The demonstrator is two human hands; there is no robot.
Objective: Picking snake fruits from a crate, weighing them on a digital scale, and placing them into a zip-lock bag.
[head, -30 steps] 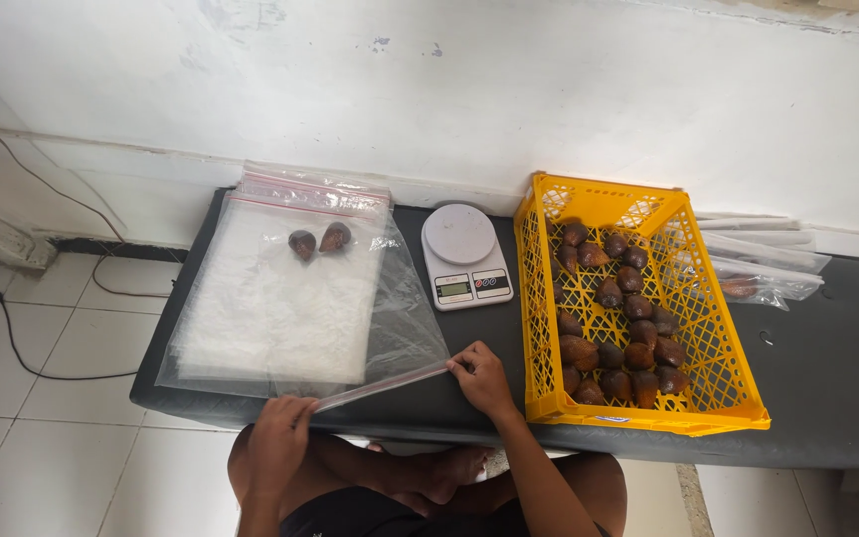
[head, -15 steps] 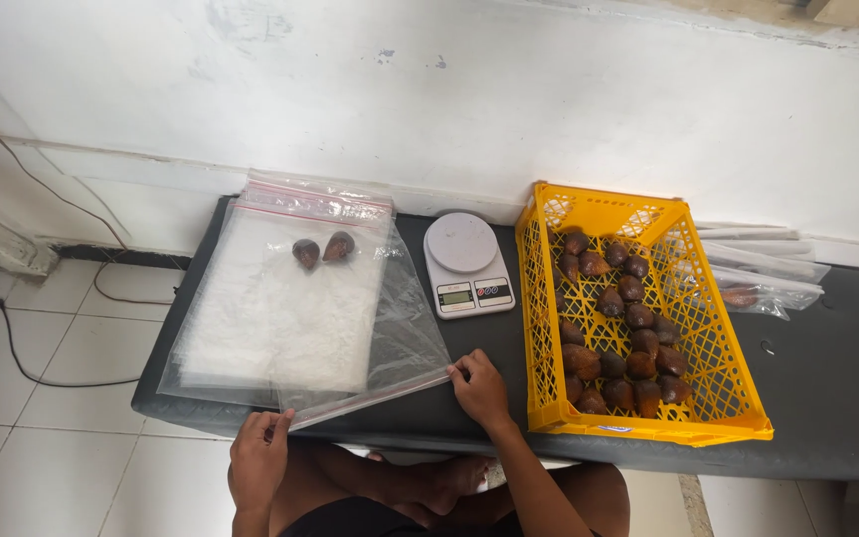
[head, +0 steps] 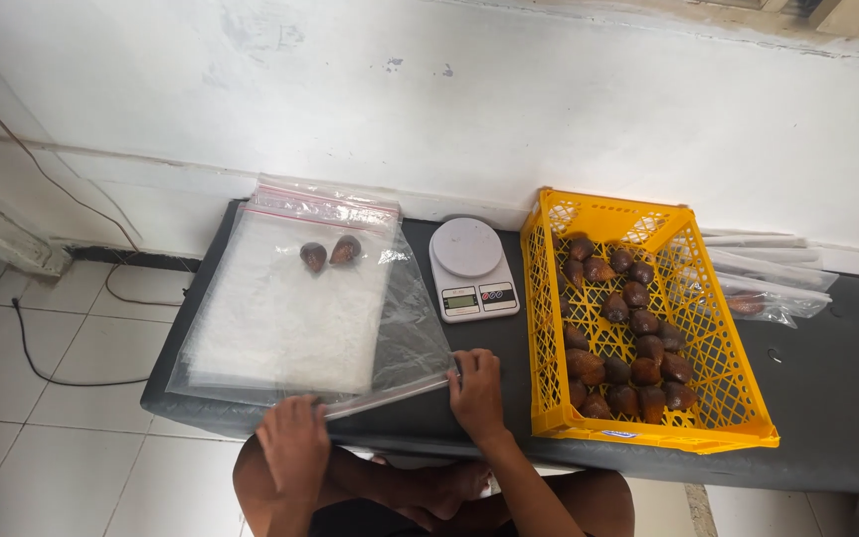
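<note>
A large clear zip bag (head: 300, 308) lies flat on the dark bench (head: 827, 398), on top of a stack of similar bags. Two brown scaly fruits (head: 328, 254) rest inside it near its far end. My left hand (head: 293, 447) pinches the near left part of the bag's zip edge. My right hand (head: 477, 390) presses the same edge at its right end, just left of the yellow crate (head: 708, 348).
A white kitchen scale (head: 471, 267) stands between the bags and the crate, which holds several brown fruits (head: 623, 328). More clear bags (head: 773, 278), some filled, lie right of the crate. My bare knees show below the bench's front edge. A white wall runs behind.
My left hand has slid left and down along the bag's near edge, away from my right hand. My right hand has stayed at the edge's right end.
</note>
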